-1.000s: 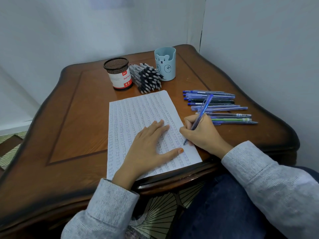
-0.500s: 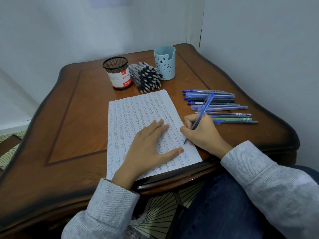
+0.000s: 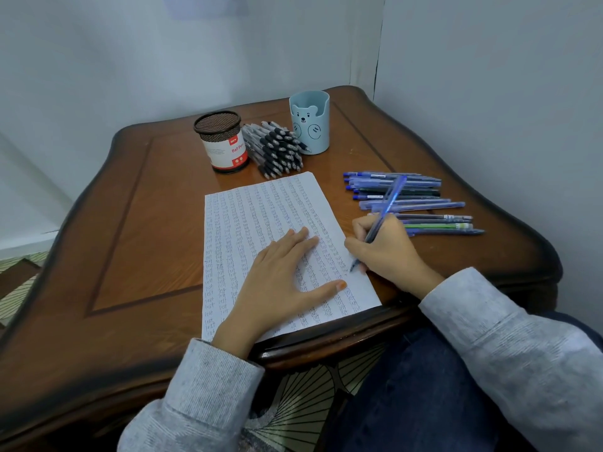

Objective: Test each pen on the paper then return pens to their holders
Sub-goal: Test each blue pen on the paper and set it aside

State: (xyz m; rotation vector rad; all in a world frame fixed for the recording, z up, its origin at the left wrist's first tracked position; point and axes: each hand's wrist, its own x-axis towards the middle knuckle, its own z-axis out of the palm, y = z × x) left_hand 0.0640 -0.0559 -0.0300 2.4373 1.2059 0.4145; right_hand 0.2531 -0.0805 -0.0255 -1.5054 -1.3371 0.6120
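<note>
- Change since the earlier frames: almost none. The right hand (image 3: 388, 252) and its blue pen (image 3: 387, 205) stay at nearly the same spot by the paper's right edge, and the left hand (image 3: 277, 285) stays flat where it was.
- Head view, right hand: fingers and thumb curled round the blue pen in a writing grip. The barrel slants up and away to the right, and the tip is down on the paper (image 3: 248, 216) near its right edge.
- Head view, left hand: fingers straight and together, thumb spread, palm pressing the sheet down.
- Paper: one white sheet at the near edge of the wooden table (image 3: 130, 239), filled with columns of small handwritten words.
- Mesh pen holder (image 3: 225, 141): dark, with a red-and-white label, upright at the far side.
- Blue bear pen holder (image 3: 310, 125): upright, to the right of the mesh one.
- Heap of black-grip pens (image 3: 277, 148): lying on the table between the two holders, just beyond the sheet's far edge.
- Row of loose pens (image 3: 408, 197): mostly blue, with one green pen (image 3: 434, 226), lying side by side on the table to the right of the paper, beyond the right hand.
- Both arms are in grey sleeves (image 3: 509, 337).
</note>
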